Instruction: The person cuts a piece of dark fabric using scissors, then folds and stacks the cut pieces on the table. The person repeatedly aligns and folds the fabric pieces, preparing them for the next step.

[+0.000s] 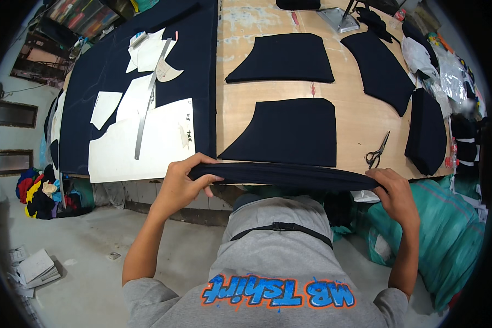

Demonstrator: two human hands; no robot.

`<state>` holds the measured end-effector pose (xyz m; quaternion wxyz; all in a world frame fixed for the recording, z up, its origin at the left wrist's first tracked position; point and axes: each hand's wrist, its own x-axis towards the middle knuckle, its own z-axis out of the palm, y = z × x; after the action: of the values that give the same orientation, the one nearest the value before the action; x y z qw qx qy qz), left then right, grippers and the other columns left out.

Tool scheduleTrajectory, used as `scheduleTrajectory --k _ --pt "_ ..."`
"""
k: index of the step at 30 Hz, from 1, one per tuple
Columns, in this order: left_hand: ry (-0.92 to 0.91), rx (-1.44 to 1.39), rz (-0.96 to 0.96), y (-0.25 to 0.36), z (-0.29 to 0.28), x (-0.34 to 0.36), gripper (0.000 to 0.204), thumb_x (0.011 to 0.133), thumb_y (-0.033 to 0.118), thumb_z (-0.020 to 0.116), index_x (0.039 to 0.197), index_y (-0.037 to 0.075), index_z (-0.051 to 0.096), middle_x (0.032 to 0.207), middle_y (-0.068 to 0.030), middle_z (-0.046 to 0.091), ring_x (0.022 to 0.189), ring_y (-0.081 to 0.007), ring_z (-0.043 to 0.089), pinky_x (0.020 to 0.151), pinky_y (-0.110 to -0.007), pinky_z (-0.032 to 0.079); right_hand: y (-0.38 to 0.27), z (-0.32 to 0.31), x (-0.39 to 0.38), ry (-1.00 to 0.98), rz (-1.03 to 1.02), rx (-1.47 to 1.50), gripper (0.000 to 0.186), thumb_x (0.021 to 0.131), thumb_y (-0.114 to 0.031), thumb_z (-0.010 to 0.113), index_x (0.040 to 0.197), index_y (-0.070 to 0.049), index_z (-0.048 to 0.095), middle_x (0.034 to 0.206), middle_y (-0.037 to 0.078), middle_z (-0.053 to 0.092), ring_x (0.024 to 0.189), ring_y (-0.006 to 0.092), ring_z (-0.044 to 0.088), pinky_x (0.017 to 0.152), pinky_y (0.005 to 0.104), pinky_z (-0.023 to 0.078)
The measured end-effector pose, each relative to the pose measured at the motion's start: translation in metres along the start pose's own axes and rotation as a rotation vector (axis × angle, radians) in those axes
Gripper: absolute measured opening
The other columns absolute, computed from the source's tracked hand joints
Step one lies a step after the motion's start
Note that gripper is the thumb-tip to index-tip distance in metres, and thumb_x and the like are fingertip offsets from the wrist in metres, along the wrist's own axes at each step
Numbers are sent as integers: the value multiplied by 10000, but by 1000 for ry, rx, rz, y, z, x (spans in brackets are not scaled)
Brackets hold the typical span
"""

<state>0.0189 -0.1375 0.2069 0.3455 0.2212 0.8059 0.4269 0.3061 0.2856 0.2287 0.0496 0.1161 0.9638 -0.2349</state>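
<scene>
Left hand [181, 186]: thumb and fingers pinched on one end of the folded dark cloth [290, 175].
Right hand [397, 195]: clamped on the other end.
Folded dark cloth: stretched between both hands along the near edge of the wooden tabletop [358, 123]; can't tell whether they touch.
Cut fabric panel [295, 134]: flat, just beyond it.
Scissors [376, 152]: lying near the right hand.
Metal ruler [145, 115]: across white paper patterns [167, 145], over to the left.

Dark cloth [290, 176] blocks the gap between left fingers [198, 159] and right fingers [384, 176]; ahead of the right ones, scissors [378, 152] lie in the way; just left of these, bare tabletop [351, 131] leaves room to pass
</scene>
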Motion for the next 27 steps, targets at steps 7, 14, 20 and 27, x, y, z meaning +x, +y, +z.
scheduleTrajectory --k 7,14,20,27 --pt "49 -93 41 3 3 10 220 1008 -62 763 1226 -81 739 1030 -174 843 849 -196 846 611 -245 617 7 -8 6 1 44 127 427 868 86 720 1290 29 745 1336 216 777 1252 442 721 1087 486 566" --pt "104 -161 24 17 -13 50 231 995 -92 743 1226 -90 736 1022 -181 833 867 -204 842 697 -264 649 8 -32 47 -13 61 134 335 921 34 710 1252 24 759 1195 223 790 1123 444 741 1000 493 571" --pt "144 -116 -3 45 -39 123 256 983 -40 774 1234 -74 740 934 -145 831 639 -125 754 542 -227 552 42 -48 117 -29 13 178 293 936 -2 712 1224 19 765 1096 215 789 1019 443 749 929 485 582" --pt "422 -100 321 83 -74 265 250 1042 -12 742 1290 -40 760 1011 -137 836 830 -147 811 698 -241 610 83 -78 252 334 -133 -8 342 917 37 706 1245 -21 784 1163 178 804 1070 388 770 954 475 600"
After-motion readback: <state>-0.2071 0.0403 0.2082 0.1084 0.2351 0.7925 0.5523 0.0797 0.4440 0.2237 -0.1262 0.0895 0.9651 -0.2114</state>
